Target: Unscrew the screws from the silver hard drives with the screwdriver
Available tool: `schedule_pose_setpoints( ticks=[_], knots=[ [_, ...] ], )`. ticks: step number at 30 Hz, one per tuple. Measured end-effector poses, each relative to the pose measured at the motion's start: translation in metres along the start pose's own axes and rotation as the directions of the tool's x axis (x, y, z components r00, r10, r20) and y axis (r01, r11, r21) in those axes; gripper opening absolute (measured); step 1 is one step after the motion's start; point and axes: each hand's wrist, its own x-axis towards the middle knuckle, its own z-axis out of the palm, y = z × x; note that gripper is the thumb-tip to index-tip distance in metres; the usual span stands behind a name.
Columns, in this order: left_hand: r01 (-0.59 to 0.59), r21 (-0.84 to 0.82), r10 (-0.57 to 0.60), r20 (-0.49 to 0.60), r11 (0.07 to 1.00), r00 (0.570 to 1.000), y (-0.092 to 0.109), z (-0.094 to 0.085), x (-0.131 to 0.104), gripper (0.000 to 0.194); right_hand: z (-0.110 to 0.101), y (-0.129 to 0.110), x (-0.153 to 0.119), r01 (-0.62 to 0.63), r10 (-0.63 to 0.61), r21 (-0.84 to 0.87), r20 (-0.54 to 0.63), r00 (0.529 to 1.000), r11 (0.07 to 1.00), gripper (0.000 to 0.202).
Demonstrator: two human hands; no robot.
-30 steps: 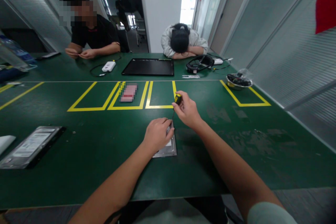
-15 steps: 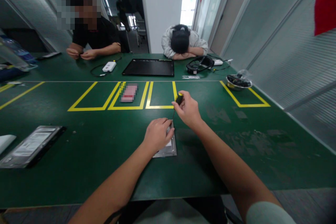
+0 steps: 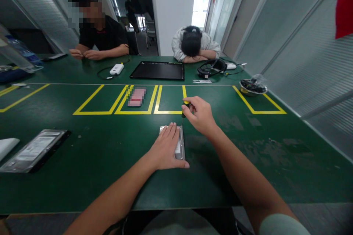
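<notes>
A silver hard drive with a white label lies on the green table in front of me. My left hand rests flat across it, fingers pointing away and the thumb stretched out over its near edge, covering much of its left part. My right hand pinches a yellow and black screwdriver, held upright. The thin shaft points down at the drive's far right corner; whether its tip touches a screw is too small to tell.
Another drive lies at the left. Yellow tape frames cross the table, one around a blurred pink item. Farther back are a black panel, a headset and a metal bowl. Two people sit across.
My left hand has flattened over the drive, its thumb moving out toward the near edge. The screwdriver in my right hand has become more upright and slightly lower. The view has shifted slightly.
</notes>
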Motion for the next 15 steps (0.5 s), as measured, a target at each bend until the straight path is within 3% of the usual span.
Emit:
schedule_pose_setpoints(
  ticks=[7,12,15],
  knots=[
    [0.002,-0.014,-0.002,0.011,1.0,1.0,-0.002,0.001,0.005,0.137,-0.013,-0.009,0.004,0.038,-0.042,0.027,0.165,0.985,0.999,0.031],
    [0.027,0.013,-0.027,0.002,1.0,1.0,0.004,0.001,0.005,0.139,-0.024,-0.013,0.008,0.01,-0.009,-0.003,0.261,0.965,1.0,0.025],
    [0.019,0.035,-0.019,-0.012,0.999,1.0,0.007,-0.004,0.007,0.139,-0.026,-0.014,0.011,0.005,0.002,-0.026,0.256,0.967,1.0,0.021]
  ],
)
